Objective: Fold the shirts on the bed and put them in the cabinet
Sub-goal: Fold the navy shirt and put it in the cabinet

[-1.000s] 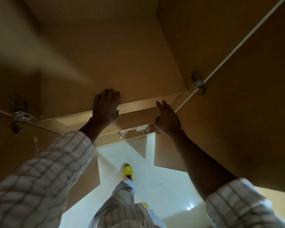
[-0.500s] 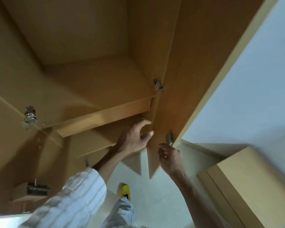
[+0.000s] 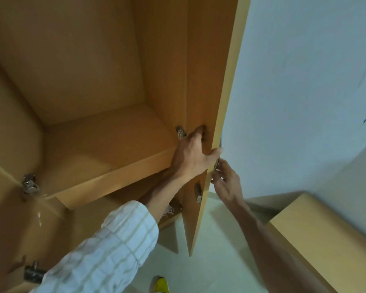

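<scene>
Head view, looking up into an open wooden cabinet. At far left, the left door stands open and carries two metal hinges: one upper hinge and one lower hinge. One shelf spans the cabinet, its front edge running from lower left up to the right. No shirt can be seen on this shelf; only a small scrap of pale cloth shows on a lower level, just behind the left forearm, too small to identify. One checked sleeve covers the left arm at lower centre. The left hand grips the edge of the right door, thumb inside and fingers wrapped round the outer rim. A third hinge sits just left of that thumb, and one small metal fitting is fixed lower on the same door. The right hand, just below and right of the left, rests its curled fingers against the door's outer face; whether it grasps anything cannot be told. One yellow shoe shows at the bottom edge, one pale box-like cabinet at lower right, against a white wall.
</scene>
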A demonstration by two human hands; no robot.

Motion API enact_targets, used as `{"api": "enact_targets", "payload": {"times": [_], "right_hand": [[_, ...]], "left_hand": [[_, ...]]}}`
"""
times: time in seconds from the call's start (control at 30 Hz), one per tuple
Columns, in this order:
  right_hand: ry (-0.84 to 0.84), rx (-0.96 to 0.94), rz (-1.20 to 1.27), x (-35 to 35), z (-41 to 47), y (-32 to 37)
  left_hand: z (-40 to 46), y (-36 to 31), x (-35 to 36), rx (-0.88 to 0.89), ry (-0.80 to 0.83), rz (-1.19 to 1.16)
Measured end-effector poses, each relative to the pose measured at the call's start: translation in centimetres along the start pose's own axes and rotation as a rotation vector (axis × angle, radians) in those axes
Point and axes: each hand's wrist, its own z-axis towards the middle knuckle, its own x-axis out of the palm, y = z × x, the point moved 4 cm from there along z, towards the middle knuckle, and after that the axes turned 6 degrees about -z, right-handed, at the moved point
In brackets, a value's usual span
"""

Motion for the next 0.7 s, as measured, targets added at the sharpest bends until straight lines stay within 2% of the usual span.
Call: {"api": "enact_targets", "payload": {"times": [0.13, 0.27, 0.5, 0.7], "right_hand": [[-0.002, -0.054, -0.022, 0.9, -0.3, 0.7], [0.039, -0.155, -0.060, 3.3, -0.2, 1.9], [0.151, -0.414, -0.141, 11.0, 2.6, 5.7], [0.190, -0.510, -0.154, 16.7, 5.6, 9.6]], "left_hand": [[-1.1, 0.3, -1.8, 0.011, 0.010, -0.053], [-2.5, 2.7, -4.9, -0.057, -0.014, -0.126], [-3.2, 9.2, -11.1, -0.194, -0.111, -0.180], [-1.5, 13.5, -15.2, -0.268, -0.185, -0.221]]}}
